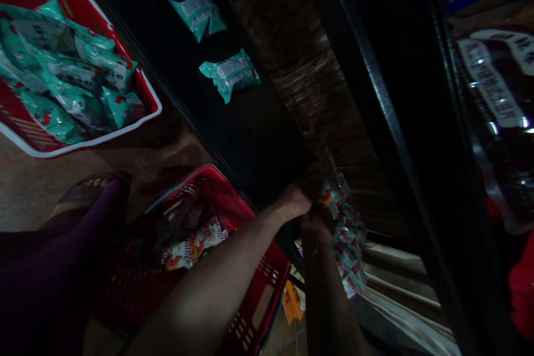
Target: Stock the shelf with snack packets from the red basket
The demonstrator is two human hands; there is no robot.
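Both my arms reach in over a dark shelf [267, 144]. My left hand [295, 200] is at the shelf's near end, beside a pile of small shiny snack packets [348, 239] in white, red and blue. Close by, my right hand [316, 227] is bent at the wrist against the same pile. The fingers of both hands are lost in shadow, so I cannot make out any grip. Below my left forearm stands a red plastic basket [267, 295] with a few white and orange snack packets [196, 245] inside.
Another red basket [152, 103] with a white rim is heaped with teal snack bags [75, 75]. More teal packets [231, 73] lie along the shelf. A black metal upright [375, 83] divides it from dark bottles [496, 83] at right. An orange wrapper [292, 301] is low down.
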